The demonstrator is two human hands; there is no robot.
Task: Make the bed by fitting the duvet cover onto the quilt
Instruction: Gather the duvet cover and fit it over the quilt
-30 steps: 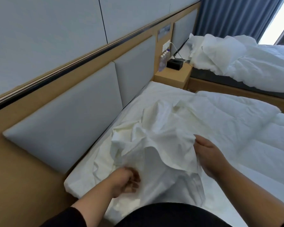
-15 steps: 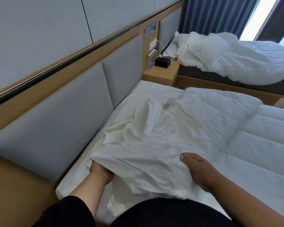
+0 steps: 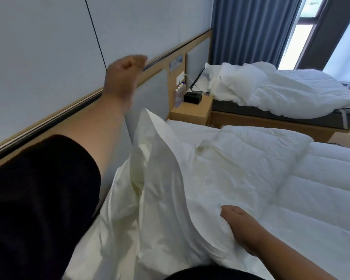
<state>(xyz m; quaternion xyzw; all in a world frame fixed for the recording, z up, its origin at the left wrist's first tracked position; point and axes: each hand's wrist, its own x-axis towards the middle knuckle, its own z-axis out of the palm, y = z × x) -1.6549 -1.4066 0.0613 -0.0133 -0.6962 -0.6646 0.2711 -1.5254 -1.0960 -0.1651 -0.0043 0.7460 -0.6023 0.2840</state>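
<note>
My left hand (image 3: 123, 75) is raised high in front of the wall panel, fingers curled tight, though I cannot tell whether any cloth is caught in them. The duvet cover (image 3: 162, 178), white and heavily creased, stands up in a peaked fold just below that hand and spills down toward me along the headboard side of the bed. My right hand (image 3: 245, 229) pinches a bunched fold of it low on the white quilt (image 3: 291, 188), which lies flat with stitched channels across the mattress.
</note>
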